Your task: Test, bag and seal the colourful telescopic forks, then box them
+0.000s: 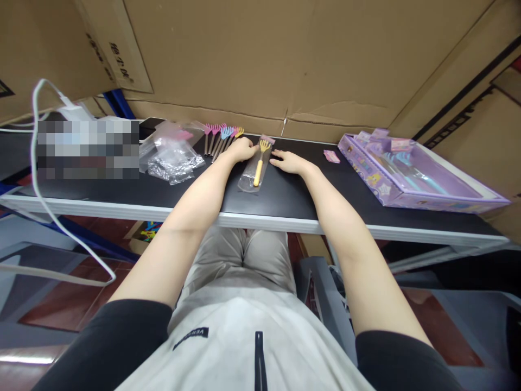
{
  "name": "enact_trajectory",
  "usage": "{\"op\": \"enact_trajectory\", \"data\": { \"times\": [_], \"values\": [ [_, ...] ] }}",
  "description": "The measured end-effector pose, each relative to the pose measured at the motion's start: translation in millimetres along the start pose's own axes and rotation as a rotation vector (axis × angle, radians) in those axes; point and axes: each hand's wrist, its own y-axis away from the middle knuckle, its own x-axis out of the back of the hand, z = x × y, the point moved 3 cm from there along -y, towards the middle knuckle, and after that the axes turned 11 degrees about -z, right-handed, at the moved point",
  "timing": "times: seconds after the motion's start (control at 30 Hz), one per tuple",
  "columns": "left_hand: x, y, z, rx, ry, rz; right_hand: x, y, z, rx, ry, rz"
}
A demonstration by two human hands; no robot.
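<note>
Black tabletop [285, 195], yellow clawed scratcher [259, 169], clear sleeve [249, 178]

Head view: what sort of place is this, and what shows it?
Probably a packing station: clear bags lie beside a row of claw sticks, and an open purple box holds more, all on one black table.
</note>
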Motion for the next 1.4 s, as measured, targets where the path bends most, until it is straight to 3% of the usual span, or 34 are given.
{"op": "enact_trajectory", "data": {
  "times": [0.17, 0.5, 0.73, 0.97, 1.4],
  "values": [
    [0.0, 6.0, 2.7, 0.028, 0.23, -0.027, 0.4, 0.0, 1.3, 0.053, -0.054, 0.052],
    [-8.4, 15.6, 22.4, 0.159, 0.769, -0.081, 4.4, 8.9, -10.0, 0.011, -0.031, 0.106],
    [-5.0, 10.7, 16.7, 0.15, 0.984, 0.017, 8.9, 15.5, -23.6, -0.015, -0.112, 0.245],
    [-7.5, -0.6, 20.6, 0.104, 1.118, 0.125, 7.2, 14.6, -27.8, -0.008, -0.181, 0.283],
    [-9.1, 3.1, 27.0, 0.059, 1.173, 0.082, 3.2, 6.2, -15.4, -0.033, -0.29, 0.304]
  ]
}}
